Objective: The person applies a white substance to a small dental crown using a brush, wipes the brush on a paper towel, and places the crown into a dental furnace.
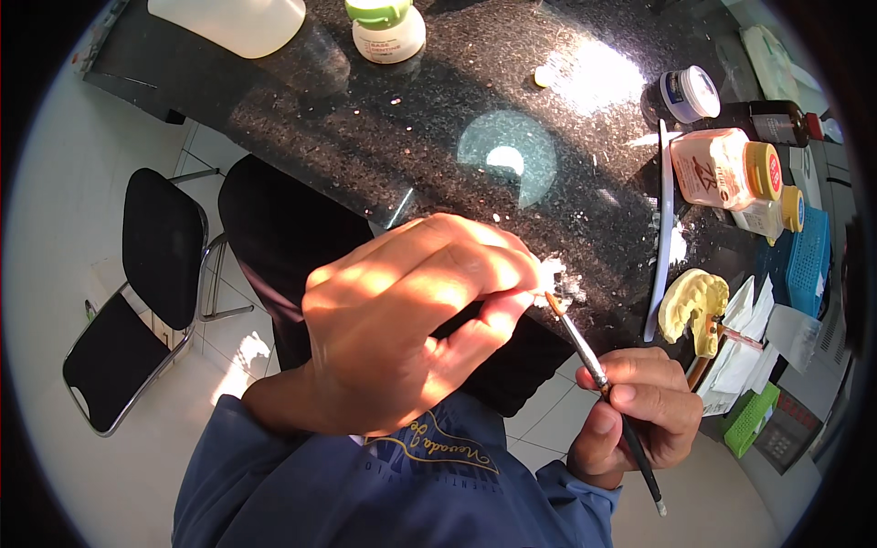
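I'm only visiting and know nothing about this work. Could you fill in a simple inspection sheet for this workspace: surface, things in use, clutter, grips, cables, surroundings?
Surface: dark speckled countertop, partly sunlit; white residue near the fingertips.
Things in use: thin brush, its tip close to the left fingertips; contact unclear.
Clutter: yellowish dental model, peach-coloured jar with yellow lid, white jar with green lid, blue basket, green basket.
Left grip: left hand with fingertips pinched together; anything between them is hidden.
Right grip: right hand closed around the brush handle.
Cables: nothing seen.
Surroundings: black chair at left, on a light tiled floor.
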